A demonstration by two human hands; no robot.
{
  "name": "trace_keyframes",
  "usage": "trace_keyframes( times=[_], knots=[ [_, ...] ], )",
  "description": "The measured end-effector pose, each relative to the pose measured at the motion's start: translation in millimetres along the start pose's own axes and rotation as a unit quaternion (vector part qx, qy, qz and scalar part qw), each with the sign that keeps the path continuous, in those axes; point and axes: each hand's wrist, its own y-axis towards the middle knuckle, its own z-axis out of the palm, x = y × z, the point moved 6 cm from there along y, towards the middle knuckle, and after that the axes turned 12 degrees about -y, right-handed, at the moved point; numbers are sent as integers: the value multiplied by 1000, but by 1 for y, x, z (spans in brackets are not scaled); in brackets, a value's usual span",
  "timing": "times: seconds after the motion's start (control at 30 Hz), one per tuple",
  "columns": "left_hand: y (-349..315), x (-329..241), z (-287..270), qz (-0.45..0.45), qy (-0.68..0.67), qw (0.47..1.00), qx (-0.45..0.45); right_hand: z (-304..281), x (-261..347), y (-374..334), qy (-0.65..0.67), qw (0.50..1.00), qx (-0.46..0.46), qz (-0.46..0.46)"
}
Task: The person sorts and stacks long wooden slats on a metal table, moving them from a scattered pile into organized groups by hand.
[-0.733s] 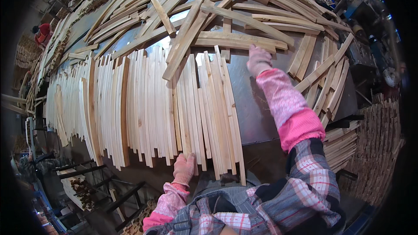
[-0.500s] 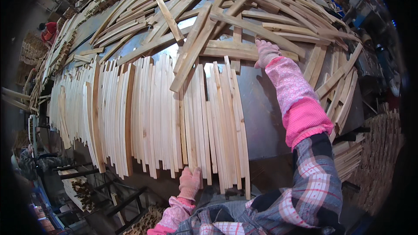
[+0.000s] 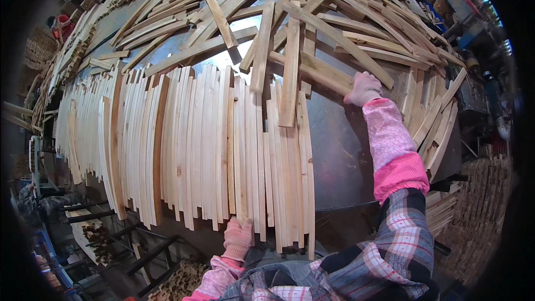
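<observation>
My right hand (image 3: 365, 88), in a pink glove, is closed round the near end of a wooden strip (image 3: 320, 72). That strip slants from the loose heap toward me, its far end beneath other strips. Two loose strips lie across the top of the row; the right one (image 3: 290, 78) overlaps its far ends. At the row's near edge, my left hand (image 3: 238, 239), also gloved, has its fingers closed about the end of a pale wooden strip (image 3: 241, 189). The fingertips are partly hidden there.
A long row of pale strips (image 3: 189, 145) lies side by side on the metal table (image 3: 340, 156). Beyond it spreads a jumbled heap (image 3: 234, 0). Stacked wood (image 3: 479, 212) stands at the right, and a metal rack (image 3: 150, 256) at the lower left. A person (image 3: 60, 28) in red is far left.
My right hand has moved nearer and slightly right, drawing the strip's end toward me. The loose strips crossing it have turned and shifted. My left hand stays at the row's near edge.
</observation>
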Motion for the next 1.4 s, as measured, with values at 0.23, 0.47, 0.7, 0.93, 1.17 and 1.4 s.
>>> trace_keyframes(
  times=[0.23,0.47,0.7,0.93,1.17,1.4],
  knots=[
    [12,12,10,28,-24,999,0,15,-92,23,48,996,-24,69],
    [8,3,3,-7,-18,1000,-5,0,56,-68,269,963,-5,-24],
    [10,3,2,8,-10,1000,-3,0,85,-28,262,963,63,10],
    [13,8,10,17,-29,999,-12,19,-50,-72,776,561,212,-196],
    [13,14,8,35,-50,998,-8,114,-56,-305,822,479,291,-99],
    [9,-9,0,40,-28,999,-15,174,7,-404,667,690,274,-59]
  ],
)
